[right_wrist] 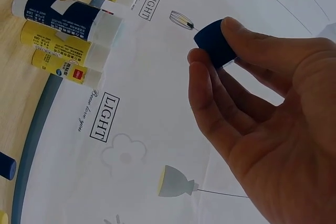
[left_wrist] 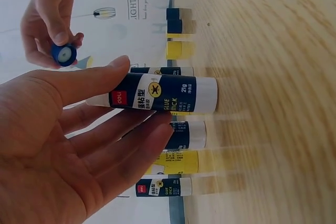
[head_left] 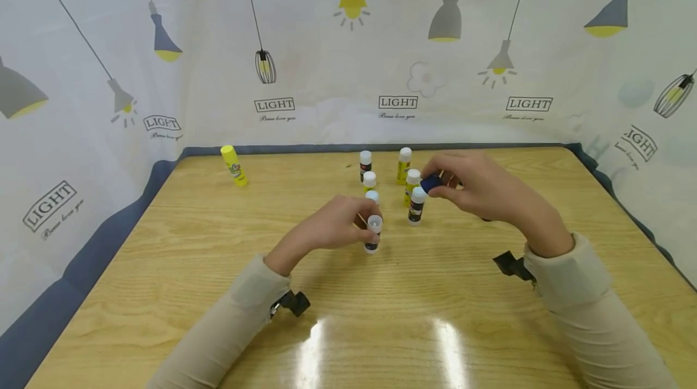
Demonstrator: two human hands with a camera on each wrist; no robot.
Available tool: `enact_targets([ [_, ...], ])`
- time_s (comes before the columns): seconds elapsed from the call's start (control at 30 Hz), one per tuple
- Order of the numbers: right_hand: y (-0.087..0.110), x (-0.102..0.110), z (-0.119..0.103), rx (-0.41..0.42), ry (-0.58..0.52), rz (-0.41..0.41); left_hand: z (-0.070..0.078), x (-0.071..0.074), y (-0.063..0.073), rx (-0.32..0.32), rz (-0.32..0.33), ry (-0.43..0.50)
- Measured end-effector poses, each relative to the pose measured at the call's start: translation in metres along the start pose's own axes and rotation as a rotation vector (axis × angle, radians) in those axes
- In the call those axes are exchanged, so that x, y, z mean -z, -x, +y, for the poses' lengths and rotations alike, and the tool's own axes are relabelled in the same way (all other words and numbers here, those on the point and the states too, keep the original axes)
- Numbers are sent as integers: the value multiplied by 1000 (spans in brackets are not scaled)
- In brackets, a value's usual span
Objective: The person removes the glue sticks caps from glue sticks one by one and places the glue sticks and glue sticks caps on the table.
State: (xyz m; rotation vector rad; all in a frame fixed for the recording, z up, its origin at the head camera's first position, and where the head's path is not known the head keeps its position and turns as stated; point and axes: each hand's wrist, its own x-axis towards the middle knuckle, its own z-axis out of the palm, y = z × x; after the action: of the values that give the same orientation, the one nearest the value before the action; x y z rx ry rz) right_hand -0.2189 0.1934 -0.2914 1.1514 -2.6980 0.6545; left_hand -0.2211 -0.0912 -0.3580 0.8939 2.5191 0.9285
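Observation:
My left hand holds an uncapped glue stick with a dark blue label, thumb on one side and fingers on the other. Its white top faces up in the head view, and its base looks at or close to the tabletop. A dark blue cap is pinched between the thumb and fingers of my right hand. The cap's round opening shows in the left wrist view. It is apart from the held stick, beside a white-topped, dark-labelled glue stick that stands upright on the table.
Behind the left hand stand several white-topped glue sticks in a line. A second line includes a yellow glue stick. One yellow-capped glue stick stands far left. Dark caps and a yellow cap rest on the table.

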Motion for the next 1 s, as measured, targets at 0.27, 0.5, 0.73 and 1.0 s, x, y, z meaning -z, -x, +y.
enact_targets([
  [0.27,1,2,2,-5,0,-73,1,1,2,-4,-39,-35],
  [0.5,1,3,4,-39,-11,-138,0,2,2,31,-70,-30],
  [0.73,0,0,7,-44,-4,-161,4,7,6,48,-80,-32],
  [1.0,-2,-5,9,-32,3,-157,0,4,4,20,-112,-54],
])
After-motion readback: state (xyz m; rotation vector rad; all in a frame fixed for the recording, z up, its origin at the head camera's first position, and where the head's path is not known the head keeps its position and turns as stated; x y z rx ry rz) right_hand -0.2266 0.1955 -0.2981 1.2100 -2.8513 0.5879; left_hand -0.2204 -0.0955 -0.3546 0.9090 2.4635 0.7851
